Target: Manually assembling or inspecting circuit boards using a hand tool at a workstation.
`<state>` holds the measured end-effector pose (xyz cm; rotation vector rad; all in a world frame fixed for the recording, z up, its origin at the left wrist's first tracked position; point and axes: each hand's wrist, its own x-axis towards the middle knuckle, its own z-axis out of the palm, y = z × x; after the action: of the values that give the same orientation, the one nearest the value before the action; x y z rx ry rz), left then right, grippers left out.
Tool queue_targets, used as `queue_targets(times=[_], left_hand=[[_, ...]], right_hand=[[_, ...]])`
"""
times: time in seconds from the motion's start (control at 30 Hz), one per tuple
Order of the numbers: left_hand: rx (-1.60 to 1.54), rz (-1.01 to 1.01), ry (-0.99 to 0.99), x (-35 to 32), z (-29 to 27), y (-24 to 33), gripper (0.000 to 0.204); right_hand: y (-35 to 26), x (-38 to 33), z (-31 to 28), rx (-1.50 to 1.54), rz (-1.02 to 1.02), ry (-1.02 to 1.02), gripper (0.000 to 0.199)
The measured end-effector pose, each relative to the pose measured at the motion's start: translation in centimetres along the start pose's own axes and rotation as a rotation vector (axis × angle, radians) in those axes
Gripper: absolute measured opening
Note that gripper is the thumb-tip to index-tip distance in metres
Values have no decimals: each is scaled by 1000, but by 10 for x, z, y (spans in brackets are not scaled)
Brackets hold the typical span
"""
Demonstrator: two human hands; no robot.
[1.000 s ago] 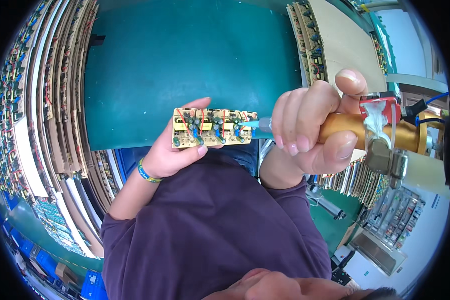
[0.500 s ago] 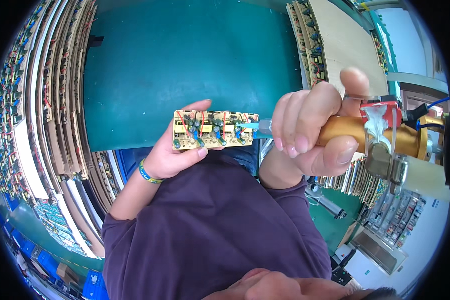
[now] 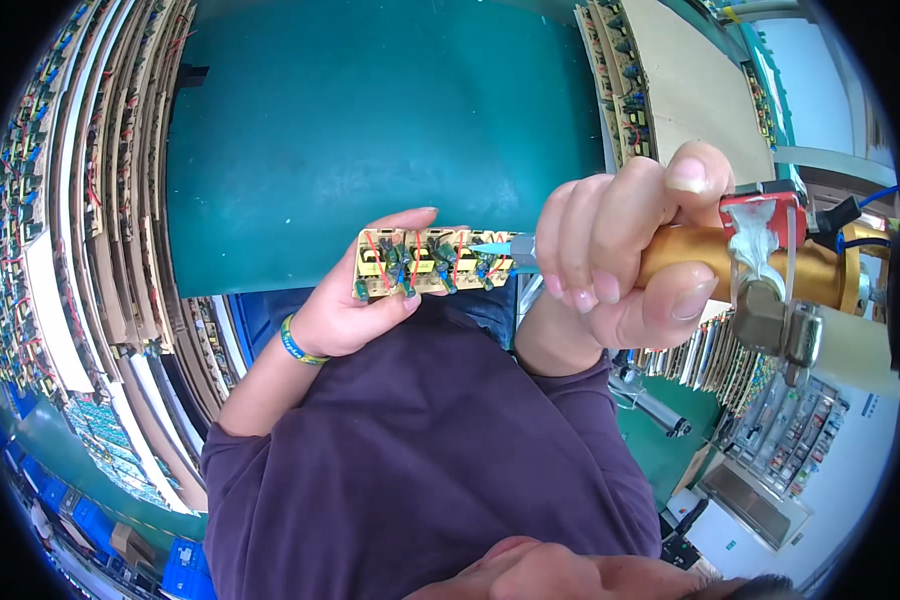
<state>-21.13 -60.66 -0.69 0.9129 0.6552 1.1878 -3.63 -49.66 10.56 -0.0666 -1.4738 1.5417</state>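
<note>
My left hand holds a strip of small tan circuit boards by its left part, the thumb along the near edge and fingers behind. Red wires, yellow transformers and dark green capacitors stand on the strip, which is tilted. My right hand is wrapped round a gold cylindrical dispensing gun, gripping it near the front. Its pale blue tapered nozzle points left and reaches over the right part of the strip. Whether the tip touches a component I cannot tell. A red switch with whitish glue sits on top of the gun.
A green mat covers the bench ahead. Stacked layers of cardboard and circuit boards line the left side. More boards and a cardboard sheet lie at the right. Blue cables run from the gun's rear.
The board strip has shifted slightly right and tilted more in my left hand. The raised finger of my right hand has bent down closer to the gun. The nozzle has moved slightly left.
</note>
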Motion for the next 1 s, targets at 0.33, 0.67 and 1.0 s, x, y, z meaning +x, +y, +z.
queue_targets(times=[0.33, 0.67, 1.0], left_hand=[[32, 5, -17, 0, 0, 2, 65], [-91, -72, 28, 1, -1, -3, 69], [-293, -62, 90, 8, 7, 0, 73]], right_hand=[[1, -1, 0, 26, -5, -16, 49], [2, 3, 3, 20, -45, 28, 64], [1, -1, 0, 33, -12, -79, 57]])
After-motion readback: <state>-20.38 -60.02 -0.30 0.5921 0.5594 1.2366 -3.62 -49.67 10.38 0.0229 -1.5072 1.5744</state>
